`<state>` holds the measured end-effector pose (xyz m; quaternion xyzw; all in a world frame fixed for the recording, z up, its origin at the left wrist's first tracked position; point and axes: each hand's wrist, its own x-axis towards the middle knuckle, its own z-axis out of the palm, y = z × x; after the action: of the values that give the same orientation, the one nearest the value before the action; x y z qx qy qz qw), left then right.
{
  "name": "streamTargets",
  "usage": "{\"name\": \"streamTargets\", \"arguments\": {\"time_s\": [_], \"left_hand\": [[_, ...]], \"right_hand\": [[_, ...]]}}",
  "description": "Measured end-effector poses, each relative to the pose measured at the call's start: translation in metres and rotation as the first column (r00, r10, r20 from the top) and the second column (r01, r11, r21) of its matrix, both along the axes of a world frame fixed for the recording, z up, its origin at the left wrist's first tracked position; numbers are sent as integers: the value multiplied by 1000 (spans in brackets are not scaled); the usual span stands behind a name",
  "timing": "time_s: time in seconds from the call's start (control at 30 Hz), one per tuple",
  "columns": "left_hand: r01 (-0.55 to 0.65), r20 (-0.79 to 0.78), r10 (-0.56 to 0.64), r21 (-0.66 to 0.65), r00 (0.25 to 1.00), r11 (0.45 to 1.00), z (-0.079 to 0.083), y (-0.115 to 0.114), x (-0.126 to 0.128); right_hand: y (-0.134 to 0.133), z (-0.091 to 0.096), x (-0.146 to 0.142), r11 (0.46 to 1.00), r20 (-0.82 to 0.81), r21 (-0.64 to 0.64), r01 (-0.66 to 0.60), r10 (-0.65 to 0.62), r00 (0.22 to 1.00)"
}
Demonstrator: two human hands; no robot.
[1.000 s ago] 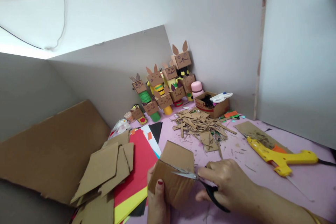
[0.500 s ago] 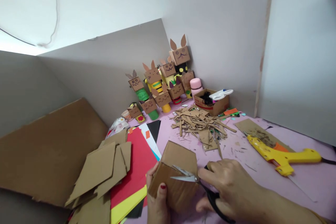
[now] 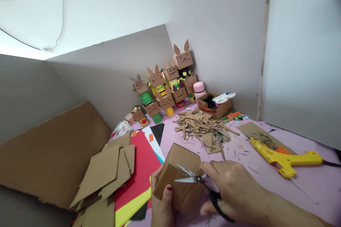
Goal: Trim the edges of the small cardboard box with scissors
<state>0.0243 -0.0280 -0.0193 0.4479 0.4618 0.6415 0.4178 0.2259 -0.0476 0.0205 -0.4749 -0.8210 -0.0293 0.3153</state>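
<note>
My left hand (image 3: 163, 198) grips a brown cardboard box (image 3: 183, 156) from its left side, thumb pressed on the near face. In my right hand (image 3: 226, 184) is a pair of scissors (image 3: 213, 193) with black handles. Their blades are parted and lie over the box's near face, just below its upper edge. From this view I cannot tell whether a blade is touching the cardboard. The underside of the box is hidden.
Cardboard pieces (image 3: 98, 173) and coloured paper (image 3: 144, 163) lie left. Cardboard scraps (image 3: 199, 124) are heaped behind the box. A yellow glue gun (image 3: 285, 156) rests right. Box-headed animal figures (image 3: 166, 103), a pink bottle (image 3: 199, 89) and a small carton (image 3: 217, 108) stand at the back.
The box has tilted slightly in my left hand. The scissors stay over its near face, with the blades opened slightly wider. The whole view has shifted a little.
</note>
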Motion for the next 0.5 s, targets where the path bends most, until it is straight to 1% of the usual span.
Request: {"name": "streamTargets", "arguments": {"time_s": [0.1, 0.2, 0.3, 0.5], "left_hand": [[-17, -15, 17, -2, 1000, 1000, 1, -1, 1], [-45, -44, 44, -16, 998, 999, 2, -2, 2], [-44, -58, 42, -40, 997, 998, 1, -3, 3], [-32, -33, 31, -45, 999, 998, 1, -3, 4]], "right_hand": [[0, 2, 1, 1000, 7, -20, -17, 17, 1000], [0, 2, 3, 999, 1, -11, -50, 50, 999], [0, 0, 6, 998, -4, 5, -57, 57, 998], [1, -5, 7, 991, 6, 123, -56, 56, 998]]}}
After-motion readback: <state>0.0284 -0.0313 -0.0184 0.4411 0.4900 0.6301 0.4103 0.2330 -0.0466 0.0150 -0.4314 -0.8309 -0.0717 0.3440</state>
